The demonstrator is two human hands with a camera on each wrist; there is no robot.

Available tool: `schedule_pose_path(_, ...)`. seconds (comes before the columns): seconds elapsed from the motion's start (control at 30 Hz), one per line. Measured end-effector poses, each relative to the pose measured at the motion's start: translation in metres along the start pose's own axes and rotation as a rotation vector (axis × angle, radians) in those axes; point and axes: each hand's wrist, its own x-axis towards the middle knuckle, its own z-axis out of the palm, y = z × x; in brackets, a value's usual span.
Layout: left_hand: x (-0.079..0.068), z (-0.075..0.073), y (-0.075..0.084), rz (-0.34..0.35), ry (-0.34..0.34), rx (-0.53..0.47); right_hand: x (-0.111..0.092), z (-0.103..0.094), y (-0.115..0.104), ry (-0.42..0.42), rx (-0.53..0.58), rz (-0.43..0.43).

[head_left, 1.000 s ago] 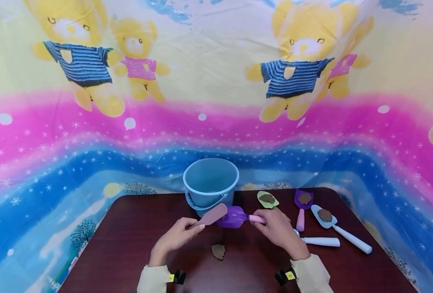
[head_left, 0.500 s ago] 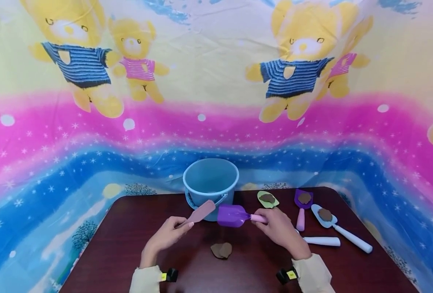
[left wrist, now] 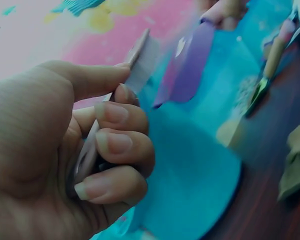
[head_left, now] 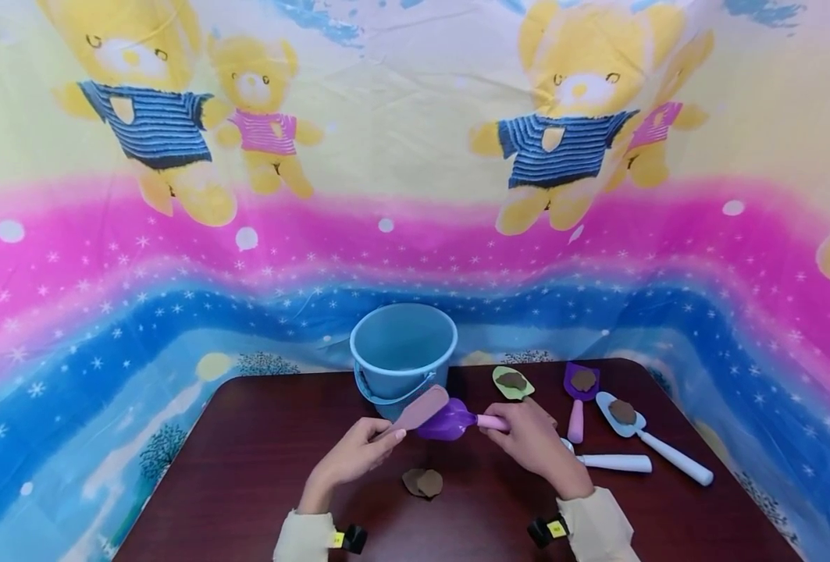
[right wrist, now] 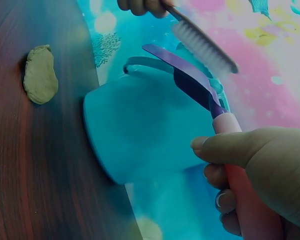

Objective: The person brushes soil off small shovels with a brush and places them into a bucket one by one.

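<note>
In my left hand [head_left: 350, 459] I hold a brush with a pinkish back [head_left: 422, 410]; its white bristles [right wrist: 202, 47] face down in the right wrist view. My right hand [head_left: 530, 439] grips the pink handle of a small purple toy shovel [head_left: 455, 425]. In the head view the brush overlaps the shovel's blade; whether the bristles touch it I cannot tell. Both are above the table, in front of a blue bucket [head_left: 375, 382]. Below them on the table lie brown clay-like lumps [head_left: 425, 484], one overlapping another.
To the right lie a green scoop [head_left: 500, 375], a second purple shovel [head_left: 576, 417] and a pale blue one [head_left: 675, 459], each bearing a brown lump. A white-handled tool [head_left: 618, 463] lies nearer, partly hidden by my right hand. A printed cloth [head_left: 400, 257] surrounds the dark table [head_left: 246, 453].
A second brown lump has appeared on the table beside the first. The brush swung left off the shovel, then back right over its blade. My right hand has hardly moved.
</note>
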Motion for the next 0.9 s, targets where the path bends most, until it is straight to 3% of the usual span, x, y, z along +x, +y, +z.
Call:
schedule_pose_path(0.23,0.013,0.027,0.001,0.031,-0.05,-0.017,0.0,0.001,-0.002,-0.029,0.012,-0.003)
schedule_pose_path(0.4,0.015,0.037,0.001,0.029,-0.046,-0.011,0.0,0.001,-0.002,-0.019,0.007,-0.022)
schedule_pose_path(0.67,0.017,0.039,-0.001,0.01,-0.066,-0.022,-0.001,-0.002,-0.001,-0.002,-0.022,0.006)
schedule_pose_path(0.9,0.016,0.032,-0.006,-0.013,-0.07,-0.015,-0.001,-0.009,-0.001,-0.056,0.028,0.088)
